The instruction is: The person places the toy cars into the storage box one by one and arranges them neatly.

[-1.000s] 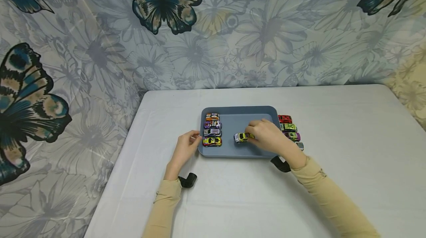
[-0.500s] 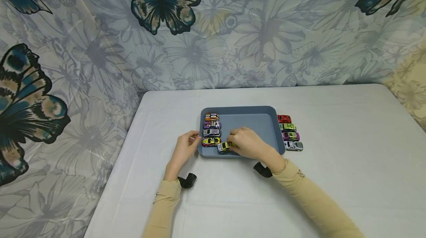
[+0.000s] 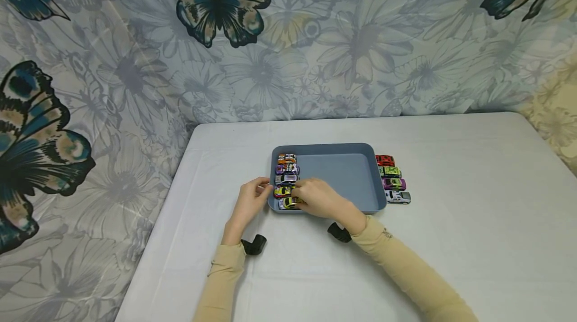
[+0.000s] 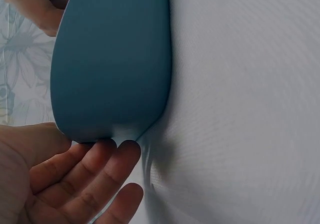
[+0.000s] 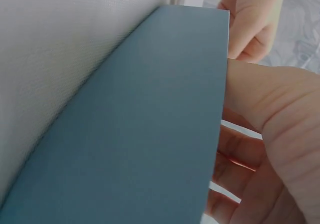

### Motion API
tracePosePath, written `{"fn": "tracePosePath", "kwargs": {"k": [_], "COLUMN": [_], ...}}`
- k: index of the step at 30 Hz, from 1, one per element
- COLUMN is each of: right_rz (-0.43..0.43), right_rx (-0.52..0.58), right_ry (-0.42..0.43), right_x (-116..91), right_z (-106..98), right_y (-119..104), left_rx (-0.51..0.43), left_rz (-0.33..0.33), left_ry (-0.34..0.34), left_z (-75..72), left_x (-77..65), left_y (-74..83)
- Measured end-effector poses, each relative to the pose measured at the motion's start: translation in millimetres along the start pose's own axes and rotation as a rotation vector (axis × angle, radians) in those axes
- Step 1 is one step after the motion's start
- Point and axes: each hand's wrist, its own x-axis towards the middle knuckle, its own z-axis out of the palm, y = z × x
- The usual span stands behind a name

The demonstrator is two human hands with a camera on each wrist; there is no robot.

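Note:
A grey-blue rectangular tray (image 3: pixel 335 174) lies on the white-covered table. Down its left side runs a column of small toy cars, among them an orange one (image 3: pixel 287 158), a purple one (image 3: pixel 287 169) and a silver one (image 3: pixel 286 180). My right hand (image 3: pixel 319 197) pinches a yellow and white toy car (image 3: pixel 287 204) at the front of that column, just before another yellow car (image 3: pixel 282 192). In the right wrist view the tray wall (image 5: pixel 140 119) hides this car. My left hand (image 3: pixel 250 198) touches the tray's left edge with loosely extended fingertips (image 4: pixel 131 151).
Right of the tray stands another column of toy cars: red (image 3: pixel 385 161), lime green (image 3: pixel 390 172), purple and green (image 3: pixel 394 184), and white (image 3: pixel 398 197). A butterfly-patterned cloth (image 3: pixel 360 61) hangs behind the table (image 3: pixel 469 212).
My right hand has carried the yellow and white car leftward across the tray to the front of the left column. My left hand has stayed at the tray's edge.

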Motion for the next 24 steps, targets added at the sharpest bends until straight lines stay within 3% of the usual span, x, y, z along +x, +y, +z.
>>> {"fn": "tracePosePath", "kwargs": {"k": [8,24], "right_rz": [0.004,0.005], "right_rx": [0.081,0.13], "right_ry": [-0.017,-0.015], "right_x": [4.4,9.2], "right_z": [3.0,4.7], "right_y": [-0.6,-2.2], "left_rx": [-0.002,-0.015], "left_rz": [-0.005,0.029], "left_ry": [0.007,0.008], "left_z": [1.1,0.7], "left_x": [0.7,-0.4], "left_y": [-0.4,-1.8]}}
